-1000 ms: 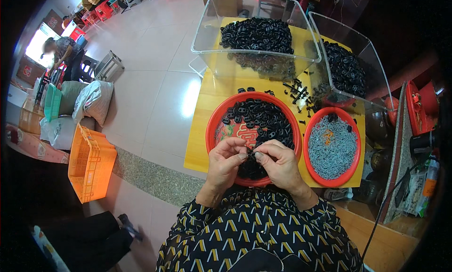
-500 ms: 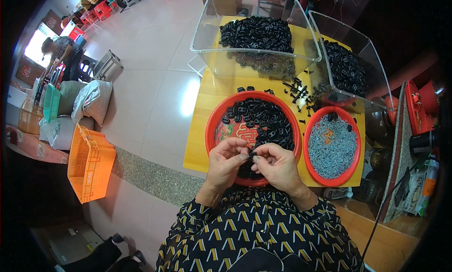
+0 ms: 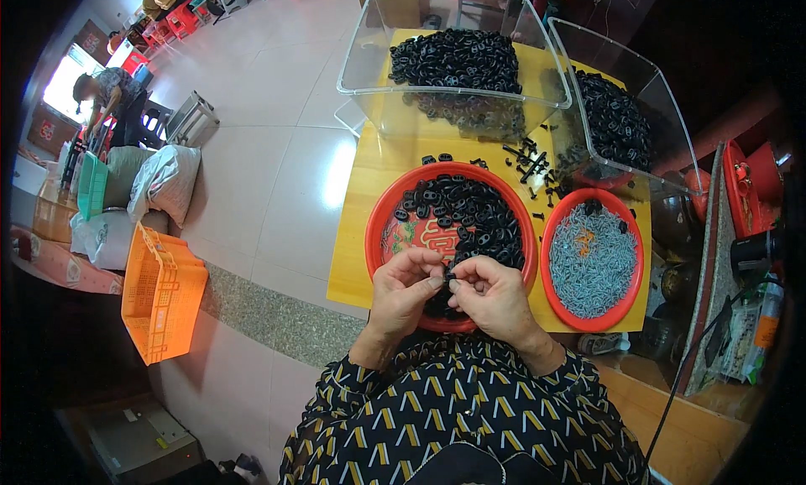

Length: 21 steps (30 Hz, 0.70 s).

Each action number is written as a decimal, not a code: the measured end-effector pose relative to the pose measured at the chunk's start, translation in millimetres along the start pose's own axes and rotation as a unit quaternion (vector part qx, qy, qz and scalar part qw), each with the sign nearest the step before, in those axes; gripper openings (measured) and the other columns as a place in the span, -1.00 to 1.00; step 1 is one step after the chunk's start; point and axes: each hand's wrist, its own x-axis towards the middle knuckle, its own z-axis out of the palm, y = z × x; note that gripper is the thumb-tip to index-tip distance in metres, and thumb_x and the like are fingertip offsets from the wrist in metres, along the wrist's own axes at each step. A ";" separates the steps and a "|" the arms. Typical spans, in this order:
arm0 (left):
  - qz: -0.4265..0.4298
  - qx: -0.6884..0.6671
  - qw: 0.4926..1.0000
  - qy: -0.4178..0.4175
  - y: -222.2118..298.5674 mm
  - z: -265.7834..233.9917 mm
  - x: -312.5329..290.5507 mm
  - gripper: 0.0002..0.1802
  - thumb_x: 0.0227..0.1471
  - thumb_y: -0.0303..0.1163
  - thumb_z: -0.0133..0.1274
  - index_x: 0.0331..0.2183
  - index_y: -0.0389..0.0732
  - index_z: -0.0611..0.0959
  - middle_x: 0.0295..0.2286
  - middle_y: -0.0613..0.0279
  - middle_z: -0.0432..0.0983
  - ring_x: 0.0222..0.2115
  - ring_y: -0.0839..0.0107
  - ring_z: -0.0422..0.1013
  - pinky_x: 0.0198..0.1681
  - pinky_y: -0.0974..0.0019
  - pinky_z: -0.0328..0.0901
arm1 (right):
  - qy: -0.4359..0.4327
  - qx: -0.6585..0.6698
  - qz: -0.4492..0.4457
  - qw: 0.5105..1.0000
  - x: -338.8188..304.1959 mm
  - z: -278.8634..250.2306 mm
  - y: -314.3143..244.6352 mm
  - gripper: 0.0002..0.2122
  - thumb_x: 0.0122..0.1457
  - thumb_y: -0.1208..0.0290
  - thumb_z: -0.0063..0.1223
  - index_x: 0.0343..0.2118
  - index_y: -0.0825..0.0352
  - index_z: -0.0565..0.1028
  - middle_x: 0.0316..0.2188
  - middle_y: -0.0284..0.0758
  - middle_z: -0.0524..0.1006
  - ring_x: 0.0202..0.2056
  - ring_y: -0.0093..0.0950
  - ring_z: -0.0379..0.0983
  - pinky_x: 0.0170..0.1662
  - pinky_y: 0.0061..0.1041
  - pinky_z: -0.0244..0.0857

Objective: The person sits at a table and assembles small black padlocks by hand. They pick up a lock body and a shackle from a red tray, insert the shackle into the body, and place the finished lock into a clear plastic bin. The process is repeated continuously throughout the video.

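Observation:
Both hands meet over the near part of a round red tray (image 3: 375, 225) heaped with small black plastic parts (image 3: 487, 210), oval with two holes. My left hand (image 3: 403, 290) pinches a small black plastic piece (image 3: 447, 277) between thumb and fingertips. From the other side, my right hand (image 3: 491, 294) closes thumb and forefinger on the same piece. The fingertips cover most of it, so its exact shape is hidden. To the right of my right hand stands a red tray (image 3: 547, 281) full of silvery screws (image 3: 594, 267), with a few orange bits among them.
Two clear plastic bins (image 3: 457, 91) (image 3: 600, 170) of black parts stand at the back of the yellow table (image 3: 351, 263). Loose black pieces (image 3: 531, 162) lie between bins and trays. An orange crate (image 3: 164, 296) and stuffed sacks (image 3: 168, 183) sit left; a person (image 3: 117, 95) bends far left.
My hands stay almost in place, with only slight finger movement around the black piece. At the lower left, a dark shape has moved down, showing more of a grey box.

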 end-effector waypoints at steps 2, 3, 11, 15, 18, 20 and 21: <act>0.009 0.019 1.000 -0.003 0.2 0.2 -0.2 -0.73 -0.15 -0.65 0.03 -0.29 -0.33 0.46 -0.50 0.34 0.40 -0.49 0.62 0.31 -0.43 0.59 0.21 | 0.002 -0.007 -0.010 1.000 0.1 0.4 2.2 -0.91 -0.04 0.57 0.02 -0.44 0.45 0.42 -0.60 -0.34 0.48 -0.57 -0.65 0.45 -0.52 -0.67 0.33; 0.010 0.028 1.000 -0.002 -0.1 0.3 -0.1 -0.73 -0.14 -0.65 0.03 -0.28 -0.33 0.47 -0.49 0.34 0.40 -0.48 0.62 0.31 -0.42 0.60 0.21 | 0.003 -0.022 -0.018 1.000 0.2 -0.2 2.8 -0.91 -0.04 0.57 0.02 -0.45 0.45 0.42 -0.61 -0.33 0.48 -0.57 -0.65 0.45 -0.53 -0.66 0.32; 0.056 0.152 0.987 0.007 -1.0 5.6 -3.7 -0.77 -0.10 -0.64 0.00 -0.28 -0.34 0.48 -0.47 0.35 0.40 -0.43 0.63 0.32 -0.38 0.59 0.23 | 0.013 -0.034 -0.021 0.999 -2.2 0.4 -2.4 -0.94 -0.03 0.58 0.01 -0.48 0.45 0.43 -0.62 -0.32 0.48 -0.58 -0.63 0.46 -0.55 -0.67 0.32; 0.072 0.219 0.973 0.001 0.5 10.2 -4.3 -0.78 -0.11 -0.67 -0.02 -0.30 -0.35 0.48 -0.48 0.33 0.41 -0.43 0.62 0.33 -0.36 0.57 0.25 | 0.013 -0.010 -0.015 1.000 -1.9 -1.1 1.0 -0.94 -0.02 0.59 0.00 -0.48 0.46 0.44 -0.60 -0.32 0.49 -0.57 -0.63 0.46 -0.55 -0.67 0.32; 0.086 0.275 0.958 -0.007 1.3 9.8 -2.6 -0.78 -0.12 -0.69 -0.03 -0.31 -0.35 0.49 -0.48 0.32 0.41 -0.43 0.62 0.34 -0.36 0.55 0.25 | 0.005 -0.009 -0.001 1.000 -1.4 -3.3 2.2 -0.94 -0.02 0.58 -0.01 -0.46 0.46 0.45 -0.58 -0.31 0.50 -0.57 -0.63 0.46 -0.55 -0.67 0.33; 0.094 0.312 0.945 -0.009 1.4 10.6 -0.9 -0.78 -0.12 -0.69 -0.03 -0.31 -0.35 0.49 -0.48 0.33 0.41 -0.43 0.61 0.34 -0.35 0.53 0.26 | 0.000 -0.002 0.005 1.000 -0.5 -4.6 3.9 -0.93 -0.01 0.58 -0.01 -0.45 0.46 0.45 -0.58 -0.31 0.50 -0.57 -0.63 0.46 -0.54 -0.68 0.33; 0.085 0.309 0.947 -0.005 2.1 11.5 -0.5 -0.78 -0.13 -0.68 -0.02 -0.31 -0.35 0.49 -0.48 0.33 0.41 -0.43 0.61 0.34 -0.35 0.53 0.26 | -0.003 0.009 0.012 1.000 0.4 -4.7 3.1 -0.92 0.00 0.58 -0.01 -0.44 0.46 0.44 -0.57 -0.31 0.50 -0.57 -0.63 0.46 -0.54 -0.68 0.34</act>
